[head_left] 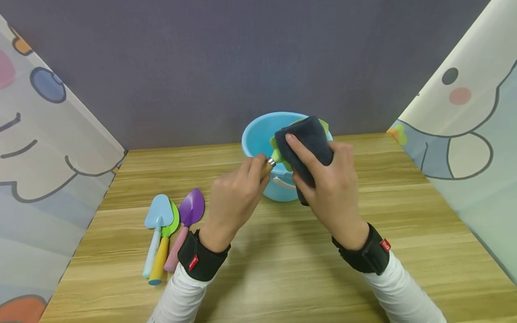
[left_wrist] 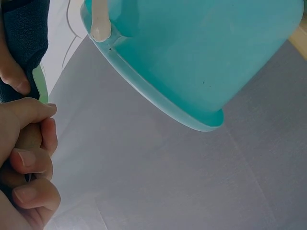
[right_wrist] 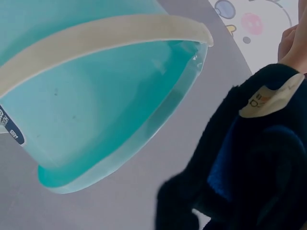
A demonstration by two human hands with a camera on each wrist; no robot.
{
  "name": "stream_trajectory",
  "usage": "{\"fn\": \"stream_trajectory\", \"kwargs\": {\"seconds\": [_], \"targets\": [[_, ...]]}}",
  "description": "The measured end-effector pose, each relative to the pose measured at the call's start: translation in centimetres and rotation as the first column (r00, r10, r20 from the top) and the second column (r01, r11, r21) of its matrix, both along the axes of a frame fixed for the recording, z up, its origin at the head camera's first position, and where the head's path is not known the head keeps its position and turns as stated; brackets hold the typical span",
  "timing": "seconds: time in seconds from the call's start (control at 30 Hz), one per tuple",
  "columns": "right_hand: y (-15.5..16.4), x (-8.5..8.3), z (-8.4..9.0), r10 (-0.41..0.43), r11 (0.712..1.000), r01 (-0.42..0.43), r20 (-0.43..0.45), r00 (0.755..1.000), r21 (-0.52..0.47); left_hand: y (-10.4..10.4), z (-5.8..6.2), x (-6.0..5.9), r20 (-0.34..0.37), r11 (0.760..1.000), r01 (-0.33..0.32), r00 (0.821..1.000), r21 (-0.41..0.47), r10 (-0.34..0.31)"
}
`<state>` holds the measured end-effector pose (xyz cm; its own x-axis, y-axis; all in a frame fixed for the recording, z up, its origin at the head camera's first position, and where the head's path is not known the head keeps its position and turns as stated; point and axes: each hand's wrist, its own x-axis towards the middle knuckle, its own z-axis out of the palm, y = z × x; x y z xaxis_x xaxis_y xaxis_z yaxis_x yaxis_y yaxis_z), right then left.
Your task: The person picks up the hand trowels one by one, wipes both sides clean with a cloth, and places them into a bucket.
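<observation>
My left hand (head_left: 238,193) grips the wooden handle (left_wrist: 29,138) of a small garden tool with a light green head (head_left: 277,156) and a metal collar. In my right hand (head_left: 333,188) is a folded dark blue cloth (head_left: 308,134), held against that green head and covering most of it. Only bits of its edge show around the cloth, so its full shape is hidden. Both hands are over the near side of a light blue bucket (head_left: 256,134). The right wrist view shows the cloth (right_wrist: 225,158) hanging in folds, with a pale label (right_wrist: 266,101).
Three small trowels lie on the wooden table (head_left: 274,278) at the left: a light blue one (head_left: 159,213), a green one with a yellow handle (head_left: 160,258) and a purple one with a pink handle (head_left: 191,207). A grey wall (head_left: 242,63) stands behind the bucket.
</observation>
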<state>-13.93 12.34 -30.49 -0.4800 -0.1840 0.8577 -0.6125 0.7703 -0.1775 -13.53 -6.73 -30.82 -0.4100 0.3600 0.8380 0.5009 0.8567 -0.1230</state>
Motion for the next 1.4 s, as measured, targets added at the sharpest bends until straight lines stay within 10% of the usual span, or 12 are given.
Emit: {"fn": "stream_trajectory", "kwargs": {"seconds": [1.4], "targets": [[2.3,-1.7,0.9,-0.159,0.984,0.157,-0.013,0.987,-0.086,-0.6,-0.3,-0.5,0.004,1.000,-0.007,1.000,0.024,0.007]]}}
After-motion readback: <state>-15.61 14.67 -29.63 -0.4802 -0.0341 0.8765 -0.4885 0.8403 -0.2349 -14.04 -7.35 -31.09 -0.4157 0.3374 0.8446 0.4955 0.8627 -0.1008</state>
